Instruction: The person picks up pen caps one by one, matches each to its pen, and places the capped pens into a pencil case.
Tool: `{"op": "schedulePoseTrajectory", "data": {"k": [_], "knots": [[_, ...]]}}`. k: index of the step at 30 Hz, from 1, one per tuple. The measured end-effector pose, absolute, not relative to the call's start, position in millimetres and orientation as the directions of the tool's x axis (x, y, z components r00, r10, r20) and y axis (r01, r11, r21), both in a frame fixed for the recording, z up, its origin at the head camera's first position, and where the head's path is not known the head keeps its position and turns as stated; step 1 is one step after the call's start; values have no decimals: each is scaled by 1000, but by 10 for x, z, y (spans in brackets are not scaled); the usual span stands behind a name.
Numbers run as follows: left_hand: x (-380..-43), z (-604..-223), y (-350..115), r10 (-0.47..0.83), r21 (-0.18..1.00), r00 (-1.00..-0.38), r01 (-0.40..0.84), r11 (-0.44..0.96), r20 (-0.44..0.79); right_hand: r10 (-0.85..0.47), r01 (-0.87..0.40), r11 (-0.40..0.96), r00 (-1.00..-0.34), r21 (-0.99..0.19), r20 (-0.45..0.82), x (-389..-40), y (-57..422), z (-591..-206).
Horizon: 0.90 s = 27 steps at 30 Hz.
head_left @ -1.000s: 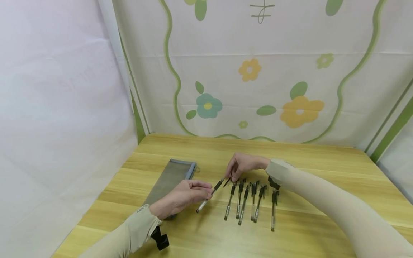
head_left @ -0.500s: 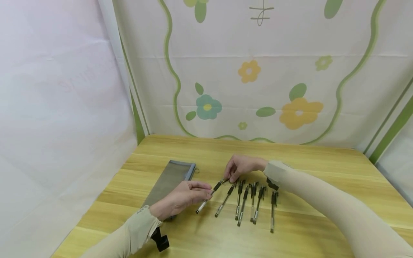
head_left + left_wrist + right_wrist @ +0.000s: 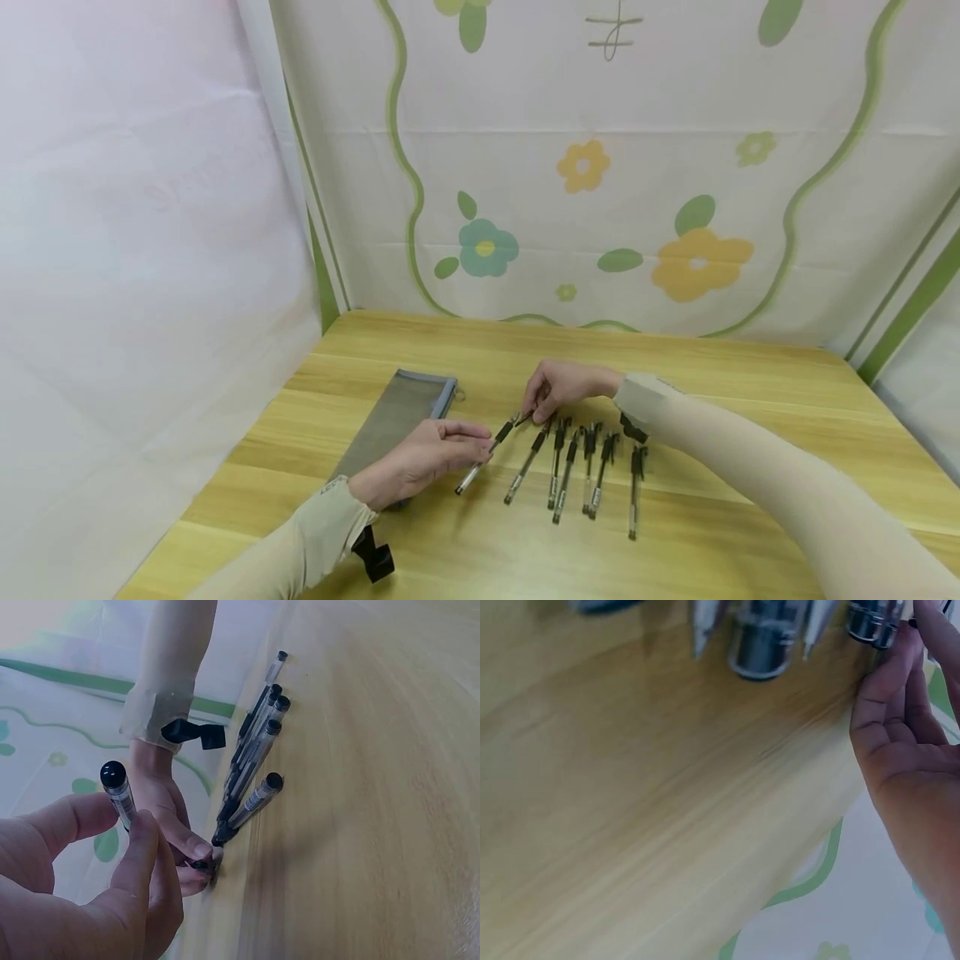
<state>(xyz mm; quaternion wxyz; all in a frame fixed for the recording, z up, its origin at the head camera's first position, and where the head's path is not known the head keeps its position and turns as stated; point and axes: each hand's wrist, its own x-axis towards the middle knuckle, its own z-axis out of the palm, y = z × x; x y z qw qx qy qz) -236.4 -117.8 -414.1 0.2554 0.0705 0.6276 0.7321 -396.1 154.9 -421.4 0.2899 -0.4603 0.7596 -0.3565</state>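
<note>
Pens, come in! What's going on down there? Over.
Left hand pinching one tilted pen. Right hand pinching small dark piece near that pen. Other pens lying close by. Nothing seen blocking.

Left hand point(image 3: 90, 896) pinches pen point(image 3: 118, 793); far end unclear.

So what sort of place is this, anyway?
Probably a small screened-off indoor workspace, though I can't tell what building it's in. A flower-print cloth stands behind the table, a pale sheet closes the left side, and pens lie out.
</note>
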Motion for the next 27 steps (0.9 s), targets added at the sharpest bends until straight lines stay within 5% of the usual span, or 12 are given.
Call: {"op": "schedulePoseTrajectory", "data": {"k": [14, 21, 27], "knots": [[-2356, -4092, -1103, 450, 952, -872, -278, -132, -192, -778, -440, 443, -622, -781, -92, -3701, 1933, -3901], [-2347, -3976, -1026, 456, 943, -881, -252, -216, -130, -605, -341, 479, -796, -809, -23, -3167, 2180, -3687], [-2327, -3827, -969, 465, 949, -882, -211, -236, -80, -503, -297, 498, -864, -814, 8, -2687, 2254, -3527]]}}
